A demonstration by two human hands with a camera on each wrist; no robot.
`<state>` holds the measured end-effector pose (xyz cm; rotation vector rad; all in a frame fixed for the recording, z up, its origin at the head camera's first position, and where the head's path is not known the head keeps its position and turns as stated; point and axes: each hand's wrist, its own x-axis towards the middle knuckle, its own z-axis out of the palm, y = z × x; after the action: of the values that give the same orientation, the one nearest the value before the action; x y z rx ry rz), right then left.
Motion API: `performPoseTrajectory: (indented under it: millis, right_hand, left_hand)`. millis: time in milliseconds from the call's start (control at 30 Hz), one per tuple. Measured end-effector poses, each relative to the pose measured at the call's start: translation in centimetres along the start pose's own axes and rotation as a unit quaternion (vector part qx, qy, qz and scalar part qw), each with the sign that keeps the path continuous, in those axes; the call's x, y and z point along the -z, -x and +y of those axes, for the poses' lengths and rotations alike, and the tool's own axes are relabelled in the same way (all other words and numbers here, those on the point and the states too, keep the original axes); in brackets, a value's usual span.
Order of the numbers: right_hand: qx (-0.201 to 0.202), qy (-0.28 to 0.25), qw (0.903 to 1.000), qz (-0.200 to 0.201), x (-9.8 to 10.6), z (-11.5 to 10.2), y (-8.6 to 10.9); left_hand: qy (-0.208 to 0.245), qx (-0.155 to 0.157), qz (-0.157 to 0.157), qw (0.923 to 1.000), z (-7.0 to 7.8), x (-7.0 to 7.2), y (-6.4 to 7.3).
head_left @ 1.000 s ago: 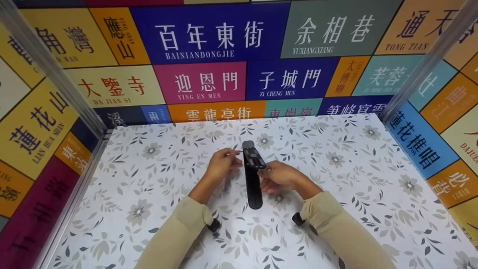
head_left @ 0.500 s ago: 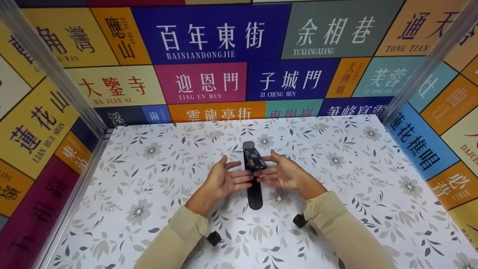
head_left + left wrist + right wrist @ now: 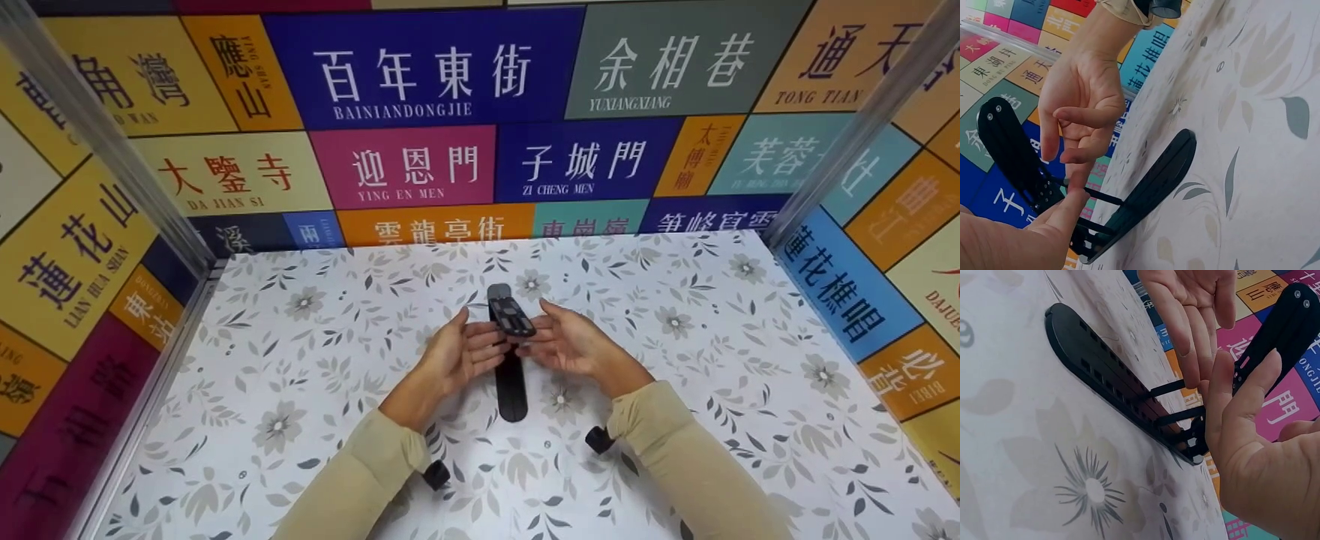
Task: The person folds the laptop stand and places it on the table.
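A black folding stand (image 3: 512, 390) is set up in V shape on the patterned table. Its long base with two rows of slots (image 3: 1103, 365) lies on the tabletop, and its upper plate (image 3: 1008, 143) tilts up from the hinge. Thin struts (image 3: 1176, 417) run between the two plates. From the left, my left hand (image 3: 450, 352) reaches under the upper plate with fairly straight fingers, the tips right at the struts. My right hand (image 3: 574, 345) comes in from the other side, fingers extended under the plate, partly hidden by it. Both hands' fingertips nearly meet there.
A white tabletop with leaves and flowers (image 3: 300, 337) surrounds the stand. Behind it stands a wall of coloured sign panels (image 3: 420, 67), with side panels and clear corner posts (image 3: 847, 142). Small black wrist devices (image 3: 436, 474) sit below the sleeves.
A second ago my left hand was apart from the stand and my right hand was lower beside the upper plate. Both have since spread their fingers and come together under it. The stand stays put.
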<state>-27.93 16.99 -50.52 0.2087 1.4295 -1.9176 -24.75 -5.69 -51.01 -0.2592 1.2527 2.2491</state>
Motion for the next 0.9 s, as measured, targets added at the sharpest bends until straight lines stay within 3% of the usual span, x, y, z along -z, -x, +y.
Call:
performPoseTrajectory:
  millis: [333, 500, 633, 800, 900]
  right_hand:
    - [0.020, 0.002, 0.9994, 0.029, -0.6, -0.5, -0.6]
    - [0.033, -0.011, 0.9974, 0.062, -1.1, -0.5, -1.0]
    - [0.058, -0.030, 0.9960, 0.061, -1.2, -0.5, -1.0]
    - [0.091, -0.009, 0.9945, 0.051, -1.1, 0.0, -1.1]
    - [0.091, 0.019, 0.9941, 0.056, -1.0, 0.5, -1.2]
  left_hand:
    - [-0.022, -0.031, 0.033, 0.9987, 0.6, -0.3, -1.1]
    - [-0.006, -0.045, 0.058, 0.9973, 0.8, -0.7, -1.9]
    - [-0.001, -0.060, 0.078, 0.9951, 0.8, -1.1, -2.1]
    - [-0.052, -0.084, 0.077, 0.9921, 0.3, -1.1, -2.1]
    - [-0.097, -0.090, 0.075, 0.9884, -0.2, -0.8, -1.9]
